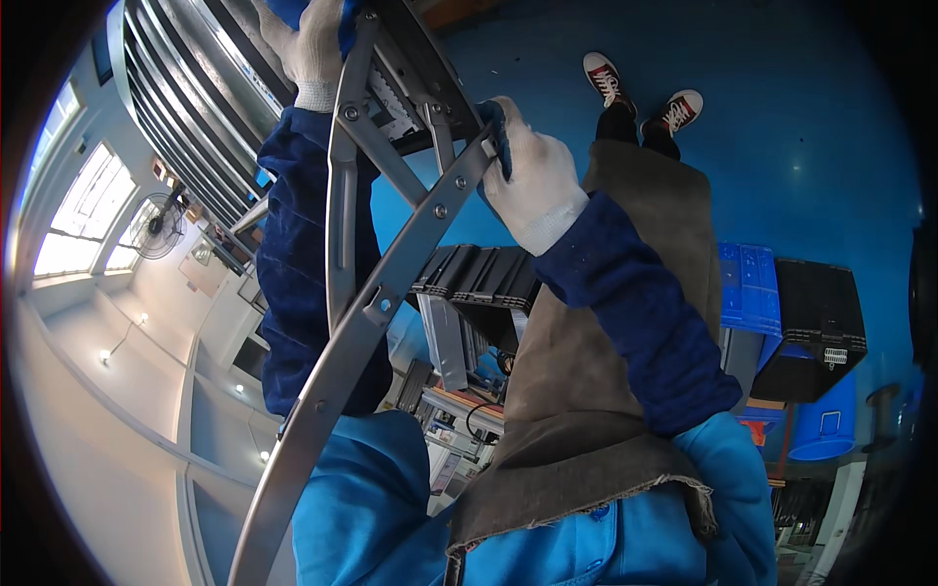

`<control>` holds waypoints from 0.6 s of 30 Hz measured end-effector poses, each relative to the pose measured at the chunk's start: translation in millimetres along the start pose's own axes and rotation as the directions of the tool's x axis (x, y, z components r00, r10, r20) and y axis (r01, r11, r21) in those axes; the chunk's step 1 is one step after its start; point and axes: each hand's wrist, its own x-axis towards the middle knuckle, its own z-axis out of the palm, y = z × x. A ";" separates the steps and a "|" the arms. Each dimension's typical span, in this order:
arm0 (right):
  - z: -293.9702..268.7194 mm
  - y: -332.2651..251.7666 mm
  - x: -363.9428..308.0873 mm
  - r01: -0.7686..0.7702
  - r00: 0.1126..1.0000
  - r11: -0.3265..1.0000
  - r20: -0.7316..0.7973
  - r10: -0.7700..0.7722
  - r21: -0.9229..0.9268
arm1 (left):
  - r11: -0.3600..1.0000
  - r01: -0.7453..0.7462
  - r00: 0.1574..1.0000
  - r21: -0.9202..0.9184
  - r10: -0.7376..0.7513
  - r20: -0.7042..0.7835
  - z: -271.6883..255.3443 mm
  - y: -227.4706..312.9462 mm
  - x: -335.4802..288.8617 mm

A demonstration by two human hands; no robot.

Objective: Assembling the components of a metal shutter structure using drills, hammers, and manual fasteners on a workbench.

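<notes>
Right grip: the right hand (535, 176), in a white knit glove with blue on its palm side, has its fingers curled round the upper end of a grey metal linkage of riveted bars (353, 355), at 1 o'clock.
Left grip: the left hand (311, 49), gloved alike, is at 11 o'clock beside the linkage's top, partly cut off; I cannot tell whether it is closed on anything.
Linkage: its longest bar slants from 12 o'clock down to 7; shorter arms join it to a dark metal channel (440, 83) at 12.
Body: navy sleeves (635, 313) and a long brown apron (606, 361) from 6 o'clock up to red-and-white shoes (608, 83) at 1.
Crates: ribbed black plastic ones (479, 273) near centre; a blue plastic one (748, 283) at 3.
Surroundings: silver metal strips (186, 88) at 10; a round black fan (156, 227) at 9 to 10.
</notes>
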 end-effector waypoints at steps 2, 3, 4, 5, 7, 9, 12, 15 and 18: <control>2.9 -0.3 -2.6 0.018 0.999 0.999 -0.036 -0.017 0.033 | 1.000 0.011 1.000 0.009 -0.011 0.003 -2.8 1.1 -2.5; 2.8 -0.7 -2.2 0.022 0.999 0.999 -0.032 -0.020 0.036 | 1.000 0.016 1.000 0.010 -0.016 0.003 -5.5 0.6 -2.7; 2.5 -1.6 -1.5 0.023 1.000 0.999 -0.013 -0.023 0.043 | 1.000 0.028 1.000 0.004 -0.028 0.002 -7.8 -1.0 -2.7; 2.5 -0.1 -1.3 0.017 1.000 0.999 0.000 -0.018 0.045 | 0.999 0.031 0.999 -0.008 -0.031 -0.007 -4.8 -3.5 -4.4; 2.2 -0.7 -1.4 0.004 1.000 1.000 -0.003 -0.004 0.031 | 0.999 0.032 0.999 -0.031 -0.032 -0.010 -3.5 -0.7 -4.5; -0.7 -2.5 -0.5 -0.011 1.000 1.000 -0.008 0.012 0.019 | 0.984 0.048 0.990 0.170 -0.069 0.119 -10.6 5.7 0.9; -1.8 -8.5 -1.7 -0.020 0.999 1.000 0.027 0.020 0.014 | 0.994 0.091 0.995 0.067 -0.093 0.027 -11.8 1.9 -2.4; -0.7 -4.5 -0.6 -0.025 1.000 0.999 0.007 0.025 0.046 | 0.991 0.130 0.990 0.043 -0.132 0.045 -5.2 9.8 2.7; -0.8 -8.0 0.1 -0.036 0.999 0.997 -0.007 0.037 0.061 | 0.978 0.090 0.991 0.189 -0.107 0.082 -13.9 11.6 4.5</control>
